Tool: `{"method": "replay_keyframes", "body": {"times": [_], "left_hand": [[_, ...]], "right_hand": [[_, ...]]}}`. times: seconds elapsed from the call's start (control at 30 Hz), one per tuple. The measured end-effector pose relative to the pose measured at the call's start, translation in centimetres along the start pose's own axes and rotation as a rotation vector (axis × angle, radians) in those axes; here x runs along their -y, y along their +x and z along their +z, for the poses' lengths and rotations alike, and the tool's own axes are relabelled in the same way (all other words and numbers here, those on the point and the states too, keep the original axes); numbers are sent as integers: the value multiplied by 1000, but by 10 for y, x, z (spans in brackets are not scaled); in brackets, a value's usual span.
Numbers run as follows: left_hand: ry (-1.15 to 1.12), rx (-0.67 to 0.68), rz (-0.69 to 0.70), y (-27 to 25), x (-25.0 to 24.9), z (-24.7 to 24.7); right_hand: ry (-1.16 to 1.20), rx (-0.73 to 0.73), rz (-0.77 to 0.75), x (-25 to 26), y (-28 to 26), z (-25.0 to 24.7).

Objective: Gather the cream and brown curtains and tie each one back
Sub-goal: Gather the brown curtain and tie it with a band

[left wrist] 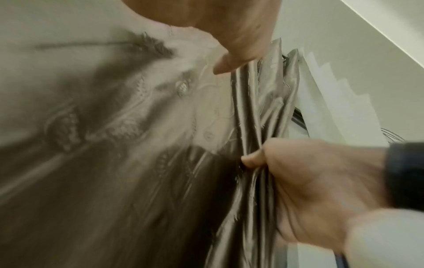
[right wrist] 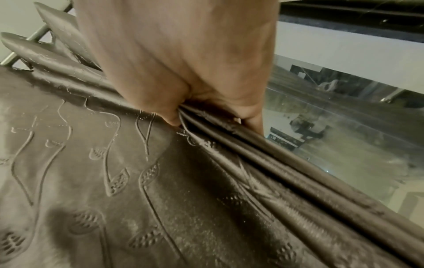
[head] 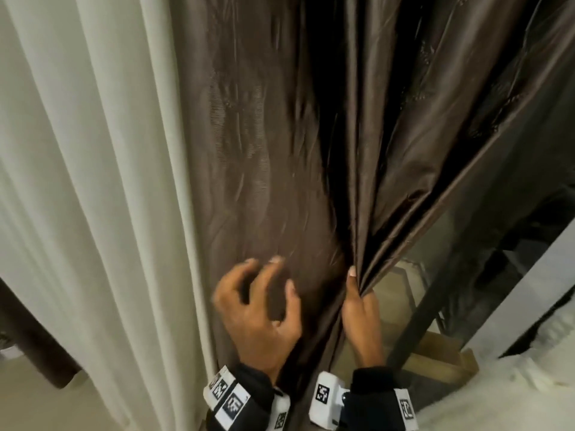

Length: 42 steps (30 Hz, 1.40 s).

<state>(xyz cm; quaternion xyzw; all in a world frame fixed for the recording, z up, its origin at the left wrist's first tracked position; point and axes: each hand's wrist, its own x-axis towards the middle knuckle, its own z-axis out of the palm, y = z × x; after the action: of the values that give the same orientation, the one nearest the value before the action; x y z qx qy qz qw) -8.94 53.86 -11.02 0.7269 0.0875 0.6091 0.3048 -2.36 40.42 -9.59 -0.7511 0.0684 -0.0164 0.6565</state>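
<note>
The cream curtain (head: 93, 181) hangs in straight folds on the left. Beside it hangs the shiny brown curtain (head: 264, 135), embossed with a leaf pattern (right wrist: 114, 179). My right hand (head: 361, 287) grips a bunch of gathered pleats (right wrist: 275, 163) at the brown curtain's right edge, thumb in front and fingers behind. The pleats run taut up and to the right from that hand. My left hand (head: 267, 284) hovers just left of it with fingers spread and bent, holding nothing, blurred against the flat brown cloth (left wrist: 114, 127). In the left wrist view the right hand (left wrist: 263, 163) clutches the folds (left wrist: 257, 117).
Window glass (right wrist: 344, 127) is uncovered to the right of the gathered pleats, crossed by a dark slanted bar (head: 420, 306). A low wooden piece (head: 441, 362) and a white fluffy surface (head: 513, 384) lie at the lower right. More dark brown cloth (head: 31, 337) hangs at the lower left above the pale floor (head: 46, 399).
</note>
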Motion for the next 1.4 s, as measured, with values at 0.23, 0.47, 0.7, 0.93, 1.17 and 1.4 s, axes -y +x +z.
{"method": "replay_keyframes", "body": {"times": [0.23,0.47,0.7,0.93,1.17,1.4], "left_hand": [[-287,24,-397,24,30,-10],[-125,450,-69,-9,17,25],[-411,690,-47,-17,1,48],[-631,576,-360,9,2,31],[-589,995,-214,92,-43,56],[-117,778,-2,132,-64,96]], "right_hand": [[-12,-17,31,1,-10,11],[-78,97,14,-4,-10,17],[-92,169,-188,13,0,6],[-194,122,-176,2,26,-5],[-492,140,-186,21,9,18],[-912,251,-701,4,27,18]]}}
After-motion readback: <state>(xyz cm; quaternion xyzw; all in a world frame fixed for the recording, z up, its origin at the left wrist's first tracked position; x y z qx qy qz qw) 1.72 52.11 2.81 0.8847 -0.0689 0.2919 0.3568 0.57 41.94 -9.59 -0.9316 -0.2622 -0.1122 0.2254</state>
